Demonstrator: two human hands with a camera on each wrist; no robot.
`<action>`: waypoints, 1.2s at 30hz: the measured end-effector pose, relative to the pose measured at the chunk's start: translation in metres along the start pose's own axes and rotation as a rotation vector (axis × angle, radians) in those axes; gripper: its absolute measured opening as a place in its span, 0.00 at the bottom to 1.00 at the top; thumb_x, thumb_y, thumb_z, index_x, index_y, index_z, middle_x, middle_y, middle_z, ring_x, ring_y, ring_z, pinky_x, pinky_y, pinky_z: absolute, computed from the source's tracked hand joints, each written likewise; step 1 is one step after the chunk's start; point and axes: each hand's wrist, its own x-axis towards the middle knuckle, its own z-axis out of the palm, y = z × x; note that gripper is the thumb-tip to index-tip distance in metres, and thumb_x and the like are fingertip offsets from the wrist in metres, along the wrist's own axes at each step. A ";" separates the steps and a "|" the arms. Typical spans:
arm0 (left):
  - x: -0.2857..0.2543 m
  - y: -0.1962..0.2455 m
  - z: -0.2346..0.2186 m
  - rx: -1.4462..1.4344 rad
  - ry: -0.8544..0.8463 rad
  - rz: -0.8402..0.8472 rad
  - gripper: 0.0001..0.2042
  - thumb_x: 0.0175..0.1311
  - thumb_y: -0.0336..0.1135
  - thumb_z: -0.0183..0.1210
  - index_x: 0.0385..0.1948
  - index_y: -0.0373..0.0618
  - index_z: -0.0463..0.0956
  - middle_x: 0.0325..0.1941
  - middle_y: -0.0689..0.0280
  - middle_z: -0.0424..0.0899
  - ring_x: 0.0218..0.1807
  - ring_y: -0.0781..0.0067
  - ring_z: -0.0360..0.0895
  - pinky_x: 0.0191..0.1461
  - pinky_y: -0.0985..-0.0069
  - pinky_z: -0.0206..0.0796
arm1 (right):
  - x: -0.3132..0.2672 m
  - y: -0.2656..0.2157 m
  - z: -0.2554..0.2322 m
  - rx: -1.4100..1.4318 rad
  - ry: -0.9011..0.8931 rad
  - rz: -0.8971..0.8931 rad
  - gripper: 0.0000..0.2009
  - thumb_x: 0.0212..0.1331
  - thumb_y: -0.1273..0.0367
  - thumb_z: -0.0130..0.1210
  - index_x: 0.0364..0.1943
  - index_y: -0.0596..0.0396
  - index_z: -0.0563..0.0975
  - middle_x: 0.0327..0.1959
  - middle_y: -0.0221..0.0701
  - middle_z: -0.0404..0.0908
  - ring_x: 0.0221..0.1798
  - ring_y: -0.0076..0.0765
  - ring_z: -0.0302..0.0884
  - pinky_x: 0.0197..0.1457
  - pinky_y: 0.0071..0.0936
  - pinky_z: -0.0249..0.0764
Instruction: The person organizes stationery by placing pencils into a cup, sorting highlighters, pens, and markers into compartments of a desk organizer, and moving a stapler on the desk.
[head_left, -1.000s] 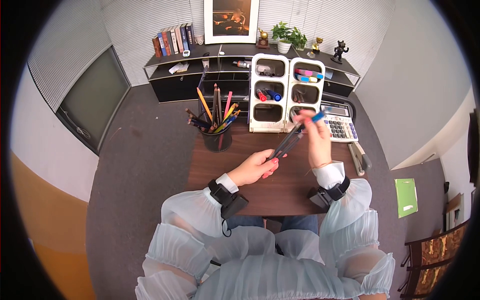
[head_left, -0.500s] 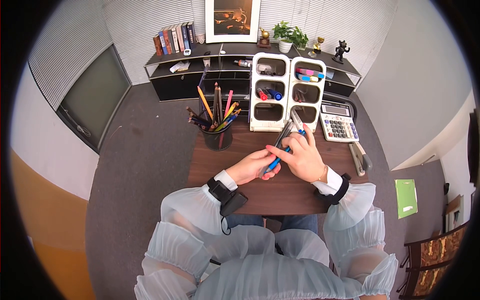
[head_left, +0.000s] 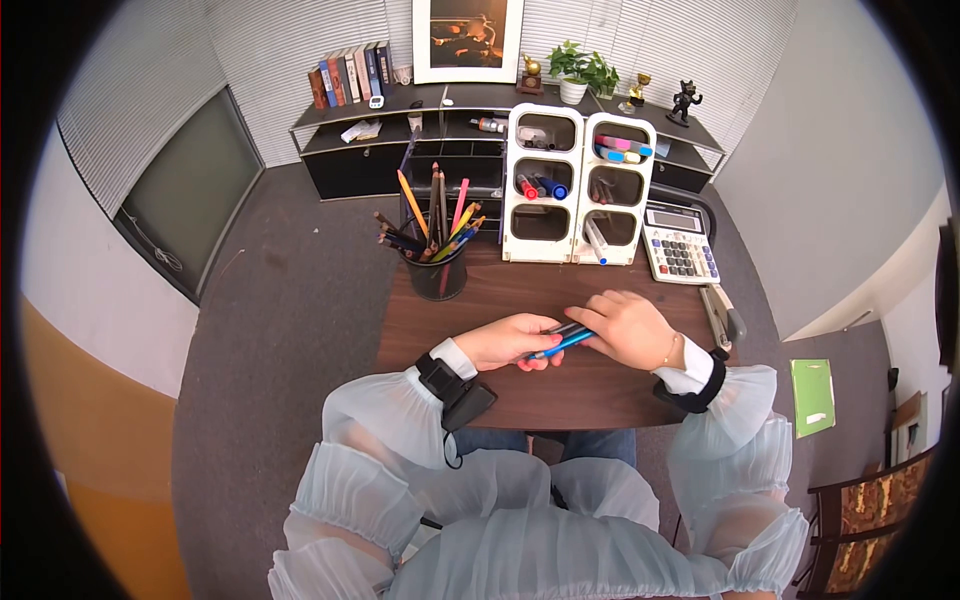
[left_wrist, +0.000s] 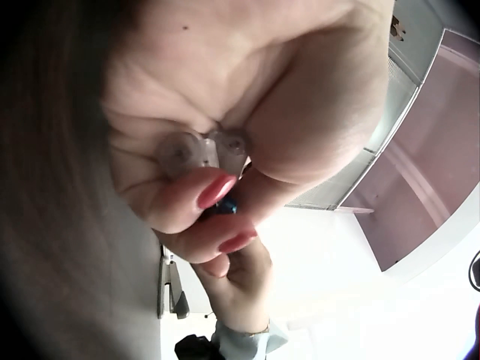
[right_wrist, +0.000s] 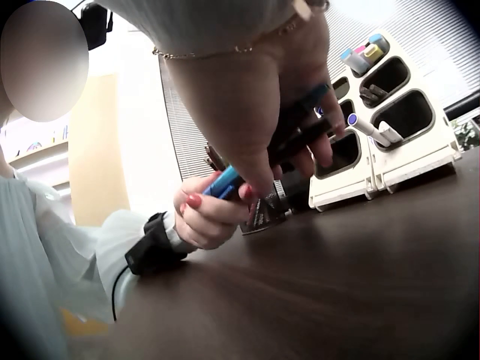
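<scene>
Over the wooden desk, the left hand (head_left: 505, 342) grips several dark pens and a blue pen (head_left: 567, 346). The right hand (head_left: 632, 330) has its thumb and fingers around their other end. Seen from the left wrist, clear pen ends (left_wrist: 180, 152) stick out under the left palm (left_wrist: 247, 90). In the right wrist view the blue pen (right_wrist: 223, 182) runs between the left hand (right_wrist: 210, 219) and right hand (right_wrist: 236, 112). A white pen with a blue end (head_left: 596, 242) leans in the organizer's (head_left: 578, 170) lower right compartment.
A mesh cup (head_left: 437, 280) of pencils stands left of the organizer, which holds markers. On the right lie a calculator (head_left: 681, 248) and a stapler (head_left: 722, 315). A shelf (head_left: 350, 175) with books and a plant stands behind.
The right hand has come down from beside the organizer to the pens. The blue pen now lies with the dark pens in the left hand, and the bundle has tilted flatter.
</scene>
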 end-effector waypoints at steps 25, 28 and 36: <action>0.003 0.003 -0.012 -0.300 0.589 0.457 0.28 0.63 0.60 0.32 0.43 0.43 0.65 0.39 0.63 0.75 0.30 0.78 0.71 0.34 0.81 0.61 | 0.048 0.020 -0.002 -0.338 0.076 0.362 0.23 0.51 0.63 0.54 0.52 0.51 0.66 0.26 0.32 0.70 0.20 0.35 0.74 0.20 0.29 0.70; 0.001 0.003 -0.014 -0.300 0.568 0.459 0.27 0.63 0.59 0.32 0.41 0.43 0.67 0.35 0.65 0.75 0.29 0.79 0.71 0.33 0.82 0.60 | 0.063 0.022 -0.002 -0.397 -0.001 0.376 0.19 0.53 0.64 0.50 0.50 0.53 0.69 0.25 0.32 0.72 0.22 0.34 0.76 0.21 0.27 0.71; 0.000 0.004 -0.011 -0.284 0.540 0.468 0.25 0.63 0.58 0.35 0.38 0.44 0.69 0.30 0.68 0.75 0.29 0.80 0.70 0.33 0.83 0.60 | 0.100 0.026 0.024 -0.459 -0.120 0.437 0.10 0.46 0.73 0.51 0.34 0.59 0.73 0.26 0.35 0.76 0.25 0.35 0.78 0.22 0.27 0.72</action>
